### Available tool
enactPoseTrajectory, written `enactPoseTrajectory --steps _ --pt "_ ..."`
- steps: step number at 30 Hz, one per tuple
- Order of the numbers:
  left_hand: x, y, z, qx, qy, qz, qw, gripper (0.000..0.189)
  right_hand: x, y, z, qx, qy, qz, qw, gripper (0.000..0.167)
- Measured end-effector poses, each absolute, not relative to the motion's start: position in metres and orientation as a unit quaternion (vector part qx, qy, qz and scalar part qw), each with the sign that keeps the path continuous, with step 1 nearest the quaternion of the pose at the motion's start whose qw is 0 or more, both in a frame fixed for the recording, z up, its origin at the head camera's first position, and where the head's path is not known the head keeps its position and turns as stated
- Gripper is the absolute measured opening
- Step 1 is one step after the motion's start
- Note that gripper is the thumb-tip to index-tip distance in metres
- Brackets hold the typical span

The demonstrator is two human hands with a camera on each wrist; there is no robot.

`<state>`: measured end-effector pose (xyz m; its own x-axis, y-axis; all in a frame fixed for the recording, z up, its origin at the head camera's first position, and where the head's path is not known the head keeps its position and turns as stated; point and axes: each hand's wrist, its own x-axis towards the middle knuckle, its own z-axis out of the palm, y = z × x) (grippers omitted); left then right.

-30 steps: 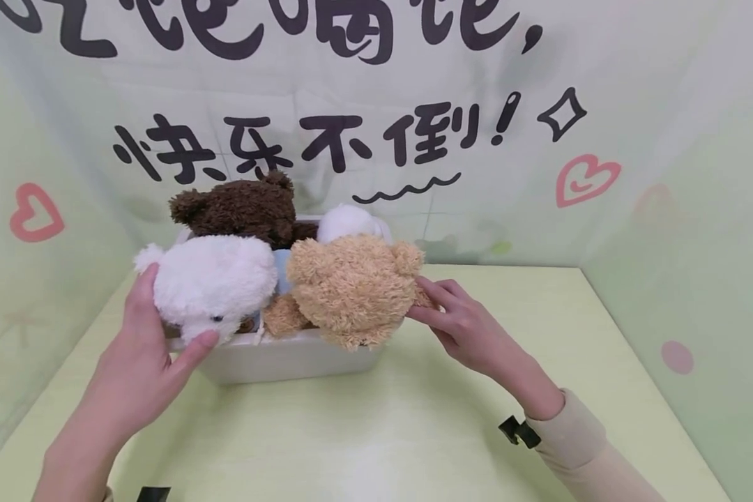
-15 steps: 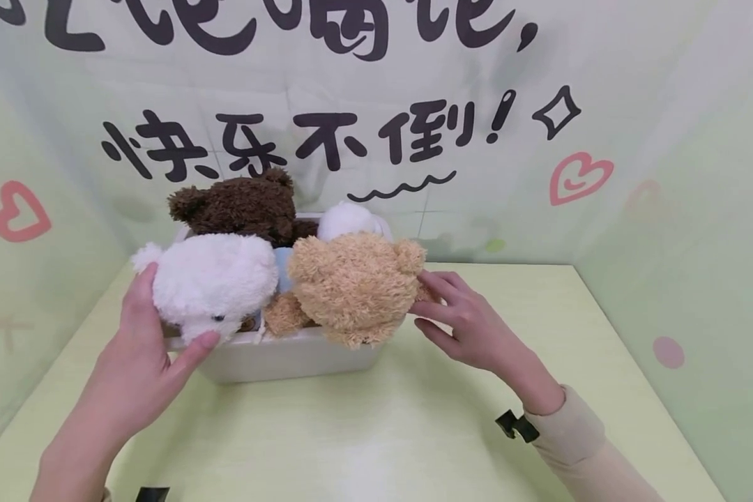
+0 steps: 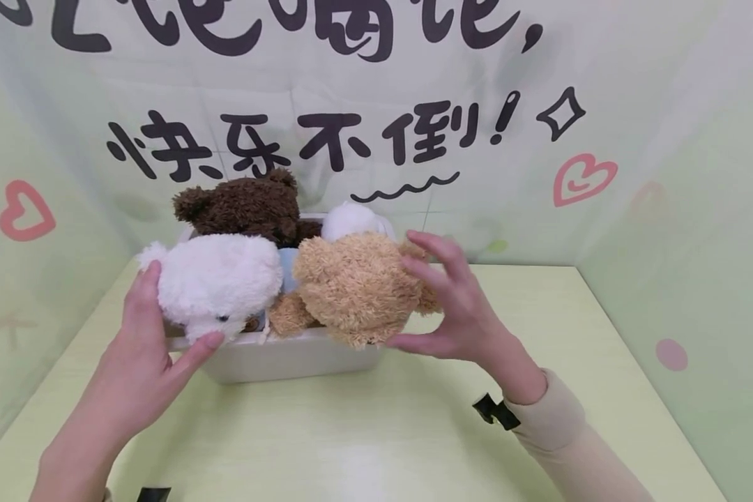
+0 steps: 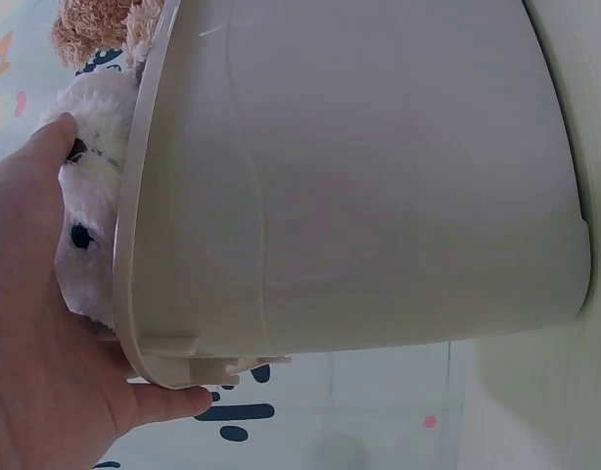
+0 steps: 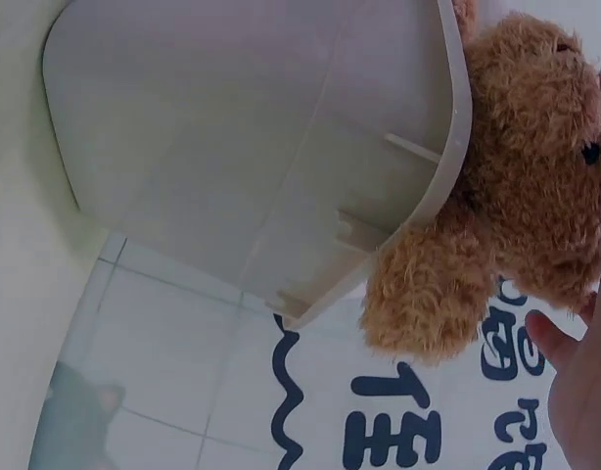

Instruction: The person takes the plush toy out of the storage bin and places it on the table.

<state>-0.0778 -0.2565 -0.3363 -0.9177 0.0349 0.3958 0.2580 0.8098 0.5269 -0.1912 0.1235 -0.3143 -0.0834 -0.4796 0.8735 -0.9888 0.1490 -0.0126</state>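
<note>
A white fluffy stuffed toy [image 3: 216, 279] sits at the front left of a pale plastic bin [image 3: 295, 359]. My left hand [image 3: 134, 348] grips this toy at the bin's left end; the left wrist view has the thumb on its face and a finger at the rim. On the front right lies a tan teddy bear [image 3: 360, 289], its head over the rim and one arm hanging outside, seen in the right wrist view. My right hand [image 3: 461, 307] curls round the right side of the bear's head, thumb low and fingers over the ear.
Behind these, a dark brown teddy bear [image 3: 245, 209] and a smooth white stuffed toy [image 3: 354, 222] fill the back of the bin. The bin stands on a light table [image 3: 376, 432] against a printed wall cloth [image 3: 364, 84].
My right hand has left the tan bear's arm, shifted up and spread round its head. The left hand stays on the white toy. The toys have hardly moved.
</note>
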Motion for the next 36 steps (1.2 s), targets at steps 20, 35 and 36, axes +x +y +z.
enactPoseTrajectory --steps 20,35,36 --pt "-0.075 -0.253 -0.338 -0.088 -0.927 -0.3 0.207 0.105 -0.193 0.092 -0.313 0.555 -0.682 0.226 0.42 0.082" --pt "-0.076 -0.252 -0.338 -0.088 -0.926 -0.299 0.211 0.104 -0.195 0.095 -0.289 0.566 -0.63 0.253 0.467 0.065" --pt "-0.076 -0.252 -0.339 -0.088 -0.926 -0.299 0.212 0.104 -0.195 0.095 -0.287 0.565 -0.629 0.256 0.469 0.065"
